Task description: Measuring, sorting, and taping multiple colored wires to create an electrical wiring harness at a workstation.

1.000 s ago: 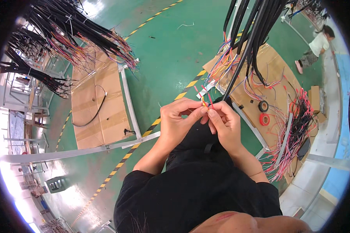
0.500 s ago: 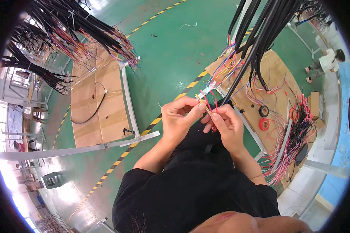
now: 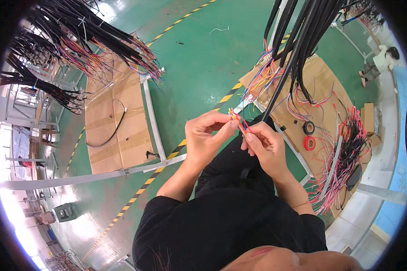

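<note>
Thin red, yellow and white wires (image 3: 241, 121) stretch between my two hands in front of my body. My left hand (image 3: 209, 137) pinches their upper ends between thumb and index finger. Lower down, my right hand (image 3: 267, 147) grips the same wires, its thumb against the curled fingers. A thick black cable (image 3: 273, 100) comes down from the hanging bundle at the upper right and runs behind my right hand; whether these wires belong to it is hidden.
Cardboard-topped benches stand left (image 3: 105, 156) and right (image 3: 334, 83). The right one carries a black tape roll (image 3: 308, 128), a red tape roll (image 3: 309, 143) and a heap of red and black wires (image 3: 343, 158). Black cable bundles (image 3: 117, 43) hang upper left. A person (image 3: 379, 63) is far right.
The red wires that stuck up apart between my hands now lie together with the others. My right fingers have closed in more tightly; my left hand has hardly moved.
</note>
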A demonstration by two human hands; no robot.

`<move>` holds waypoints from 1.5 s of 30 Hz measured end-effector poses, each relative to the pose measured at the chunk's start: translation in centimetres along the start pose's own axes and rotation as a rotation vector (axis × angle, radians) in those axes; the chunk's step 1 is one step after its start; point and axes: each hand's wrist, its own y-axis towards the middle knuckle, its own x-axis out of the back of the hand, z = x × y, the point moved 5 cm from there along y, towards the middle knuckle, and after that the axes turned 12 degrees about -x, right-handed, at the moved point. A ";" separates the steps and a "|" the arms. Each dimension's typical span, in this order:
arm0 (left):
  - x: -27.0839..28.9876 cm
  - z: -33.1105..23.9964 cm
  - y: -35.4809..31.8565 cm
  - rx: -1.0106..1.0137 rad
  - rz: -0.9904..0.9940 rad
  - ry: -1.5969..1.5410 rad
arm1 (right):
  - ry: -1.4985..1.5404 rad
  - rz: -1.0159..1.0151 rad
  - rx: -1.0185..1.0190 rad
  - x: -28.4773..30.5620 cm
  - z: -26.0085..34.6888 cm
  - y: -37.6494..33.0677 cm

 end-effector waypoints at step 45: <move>-1.6 0.4 0.1 -0.118 0.192 -0.016 | -0.011 0.064 0.078 0.0 0.0 -0.2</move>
